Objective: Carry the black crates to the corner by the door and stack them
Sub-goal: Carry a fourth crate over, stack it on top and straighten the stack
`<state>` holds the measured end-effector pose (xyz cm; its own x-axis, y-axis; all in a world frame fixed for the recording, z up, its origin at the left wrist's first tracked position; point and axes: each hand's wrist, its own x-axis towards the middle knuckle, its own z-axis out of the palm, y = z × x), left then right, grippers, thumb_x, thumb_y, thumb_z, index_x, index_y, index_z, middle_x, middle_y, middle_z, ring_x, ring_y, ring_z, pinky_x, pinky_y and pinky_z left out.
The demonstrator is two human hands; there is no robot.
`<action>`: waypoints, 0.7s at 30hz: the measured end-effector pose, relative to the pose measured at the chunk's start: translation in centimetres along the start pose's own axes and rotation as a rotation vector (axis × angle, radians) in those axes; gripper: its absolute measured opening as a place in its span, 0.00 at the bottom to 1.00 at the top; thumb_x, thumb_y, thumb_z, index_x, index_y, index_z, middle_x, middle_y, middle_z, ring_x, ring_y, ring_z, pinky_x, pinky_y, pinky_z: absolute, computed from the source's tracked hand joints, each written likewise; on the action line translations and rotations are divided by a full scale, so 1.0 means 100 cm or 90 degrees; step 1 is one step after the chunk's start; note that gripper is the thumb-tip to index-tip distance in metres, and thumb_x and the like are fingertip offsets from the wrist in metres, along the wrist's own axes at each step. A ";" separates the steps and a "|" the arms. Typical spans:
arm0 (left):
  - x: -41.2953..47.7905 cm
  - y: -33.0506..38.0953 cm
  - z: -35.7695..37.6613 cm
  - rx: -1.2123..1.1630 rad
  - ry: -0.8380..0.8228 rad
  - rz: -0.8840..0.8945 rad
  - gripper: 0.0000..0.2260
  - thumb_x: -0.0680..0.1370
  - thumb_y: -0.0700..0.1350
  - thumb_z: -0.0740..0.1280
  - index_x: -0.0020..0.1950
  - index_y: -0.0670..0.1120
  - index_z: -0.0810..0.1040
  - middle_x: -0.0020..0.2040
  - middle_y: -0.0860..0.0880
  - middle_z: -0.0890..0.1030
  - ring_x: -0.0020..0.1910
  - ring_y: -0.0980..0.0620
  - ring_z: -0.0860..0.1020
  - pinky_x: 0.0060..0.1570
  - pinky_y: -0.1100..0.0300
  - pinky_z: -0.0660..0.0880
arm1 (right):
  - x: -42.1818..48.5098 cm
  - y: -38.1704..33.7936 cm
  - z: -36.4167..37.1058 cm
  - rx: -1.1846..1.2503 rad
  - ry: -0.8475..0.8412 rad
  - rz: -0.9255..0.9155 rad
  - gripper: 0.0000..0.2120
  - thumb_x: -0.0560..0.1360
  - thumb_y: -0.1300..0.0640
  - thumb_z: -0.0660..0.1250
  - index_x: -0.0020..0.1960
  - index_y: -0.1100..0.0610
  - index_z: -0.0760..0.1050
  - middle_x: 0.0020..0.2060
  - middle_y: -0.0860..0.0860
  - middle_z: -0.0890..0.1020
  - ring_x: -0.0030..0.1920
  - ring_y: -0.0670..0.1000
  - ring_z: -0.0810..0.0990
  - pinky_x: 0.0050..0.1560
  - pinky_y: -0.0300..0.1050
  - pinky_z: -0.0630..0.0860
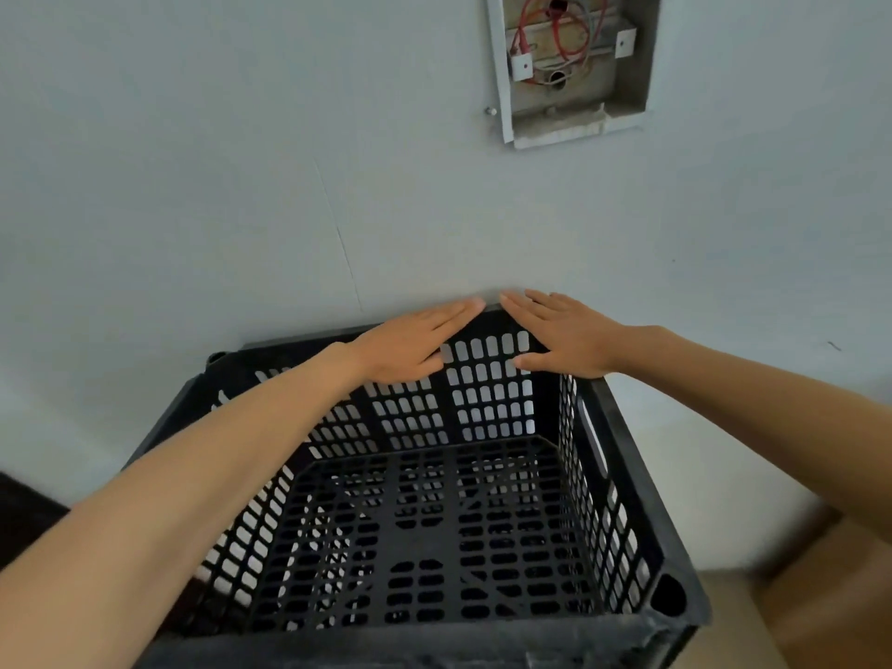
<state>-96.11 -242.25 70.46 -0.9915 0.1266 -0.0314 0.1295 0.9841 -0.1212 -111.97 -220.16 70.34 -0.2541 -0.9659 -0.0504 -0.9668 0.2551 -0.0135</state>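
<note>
An empty black crate with perforated walls and floor fills the lower half of the view, its far corner close to the grey wall. My left hand lies flat with fingers straight on the crate's far rim, left of that corner. My right hand lies flat on the rim just right of the corner, fingertips nearly meeting the left ones. Neither hand grips anything. Another black crate rim peeks out behind the left side, slightly offset. What lies under the crate is hidden.
The grey wall stands straight ahead. An open metal electrical box with red wires is set into it at the upper right. Brown cardboard sits at the lower right, a dark object at the left edge.
</note>
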 end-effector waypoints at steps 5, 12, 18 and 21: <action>-0.062 -0.002 -0.008 -0.035 0.061 -0.086 0.28 0.84 0.45 0.54 0.81 0.50 0.45 0.81 0.50 0.52 0.79 0.54 0.55 0.78 0.58 0.52 | 0.001 -0.010 -0.017 0.004 0.158 -0.059 0.28 0.80 0.43 0.54 0.76 0.52 0.59 0.74 0.50 0.67 0.72 0.53 0.68 0.73 0.51 0.61; -0.194 -0.032 -0.004 -0.002 0.145 -0.420 0.23 0.82 0.42 0.59 0.78 0.47 0.63 0.77 0.47 0.65 0.74 0.46 0.66 0.72 0.53 0.64 | 0.073 -0.098 -0.062 0.076 0.199 -0.258 0.20 0.80 0.49 0.55 0.72 0.47 0.65 0.69 0.47 0.72 0.68 0.50 0.71 0.64 0.53 0.72; -0.288 -0.015 0.004 -0.122 0.036 -0.669 0.34 0.81 0.52 0.62 0.81 0.43 0.48 0.80 0.44 0.54 0.79 0.46 0.55 0.77 0.52 0.54 | 0.135 -0.215 -0.041 -0.040 0.070 -0.414 0.35 0.79 0.49 0.59 0.79 0.55 0.44 0.78 0.54 0.55 0.77 0.55 0.57 0.74 0.51 0.58; -0.307 0.000 0.007 -0.238 0.047 -0.805 0.38 0.81 0.55 0.62 0.81 0.42 0.43 0.81 0.43 0.49 0.80 0.46 0.51 0.77 0.52 0.52 | 0.152 -0.274 -0.031 0.005 0.048 -0.442 0.37 0.80 0.55 0.58 0.79 0.57 0.39 0.79 0.54 0.48 0.78 0.54 0.48 0.76 0.48 0.51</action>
<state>-65.67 -246.25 70.77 -0.4240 -0.9046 -0.0449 -0.8807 0.4002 0.2532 -89.43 -241.94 73.01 0.4205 -0.9063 0.0424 -0.9064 -0.4217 -0.0246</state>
